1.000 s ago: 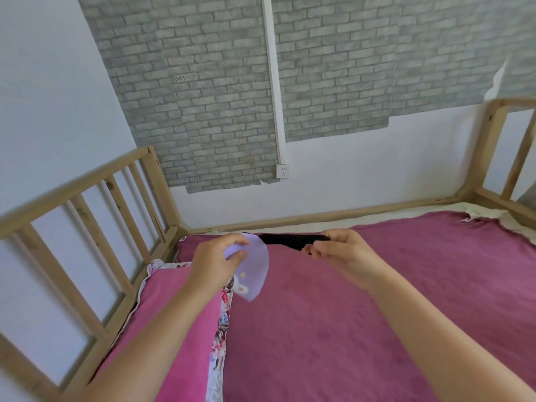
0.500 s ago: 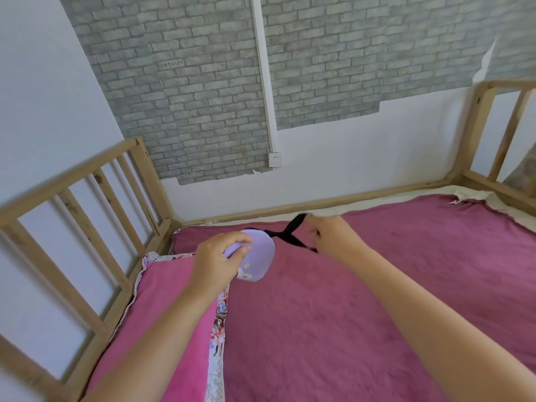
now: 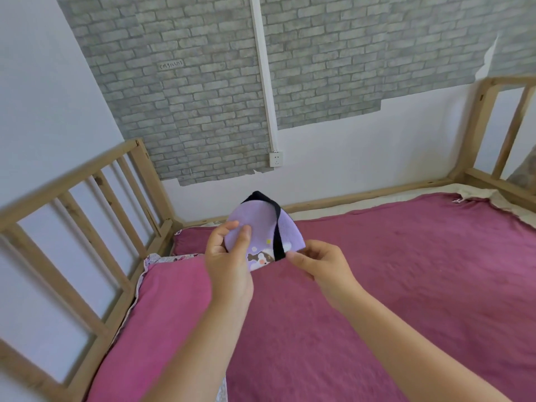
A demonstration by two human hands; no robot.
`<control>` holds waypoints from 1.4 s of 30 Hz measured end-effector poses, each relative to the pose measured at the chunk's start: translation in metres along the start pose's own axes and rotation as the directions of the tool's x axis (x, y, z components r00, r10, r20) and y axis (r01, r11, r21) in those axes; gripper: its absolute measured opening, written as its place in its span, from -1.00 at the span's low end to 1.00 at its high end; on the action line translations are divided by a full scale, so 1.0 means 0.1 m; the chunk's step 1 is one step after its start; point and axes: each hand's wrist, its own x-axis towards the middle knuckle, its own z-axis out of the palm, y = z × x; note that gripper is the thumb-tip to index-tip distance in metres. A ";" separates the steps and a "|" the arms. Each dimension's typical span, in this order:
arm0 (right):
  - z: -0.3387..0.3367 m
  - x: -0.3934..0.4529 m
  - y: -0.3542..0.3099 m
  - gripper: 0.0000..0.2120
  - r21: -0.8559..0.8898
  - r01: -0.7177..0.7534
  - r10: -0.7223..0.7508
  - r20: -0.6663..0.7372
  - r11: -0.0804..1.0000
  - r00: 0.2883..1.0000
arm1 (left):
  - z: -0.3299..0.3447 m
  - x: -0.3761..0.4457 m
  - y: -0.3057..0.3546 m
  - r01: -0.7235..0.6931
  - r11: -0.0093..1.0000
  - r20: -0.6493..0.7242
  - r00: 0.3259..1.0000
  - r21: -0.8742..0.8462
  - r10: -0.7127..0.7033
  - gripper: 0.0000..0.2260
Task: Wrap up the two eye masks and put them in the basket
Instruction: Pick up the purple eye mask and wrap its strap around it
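**Strap Going Round a Folded Eye Mask, Held Above the Bed**

I am holding a folded lilac eye mask (image 3: 261, 233) up in front of me, over the magenta bedspread (image 3: 406, 271). My left hand (image 3: 229, 265) is pinching the mask's left edge, thumb and fingers pressing on the fabric. My right hand (image 3: 322, 264) is closing its fingertips just beside the mask's lower right corner, where the black elastic strap (image 3: 277, 227) is coming down across the front; I judge it is gripping the strap's end, though the pinch itself is hidden. The strap is looping over the top of the mask and running down over the cartoon print.

I am, by my reckoning, in the middle of wrapping this first mask. The second eye mask and the basket are not in sight from here.

What could be going wrong next: the strap is elastic and under tension, so if my right fingertips are loosening, it may be snapping back and unwinding. If my left pinch is slackening, the fold may be springing open, since soft padded fabric resists staying doubled. Pulling the band off-centre could be sliding it off the rounded top edge.

A pink pillow (image 3: 174, 300) is lying below my left hand, by the wooden bed rail (image 3: 87, 181).
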 end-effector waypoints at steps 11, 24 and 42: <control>-0.19 0.07 -0.10 -0.79 -0.106 0.023 -0.033 -0.093 0.994 0.995 | -0.03 -0.09 -0.15 -0.054 0.971 0.282 0.959 0.234 -0.014 -0.63; -0.16 0.03 -0.17 -0.84 -0.389 0.106 -0.121 -0.014 0.915 0.993 | -0.24 0.11 -0.09 -0.349 0.682 0.540 0.838 0.643 -0.080 -0.82; 0.61 0.02 -0.09 -0.85 -0.592 0.505 -0.015 0.640 0.628 0.768 | -1.26 -0.28 0.28 -0.083 0.727 0.284 0.946 0.681 -0.158 -0.65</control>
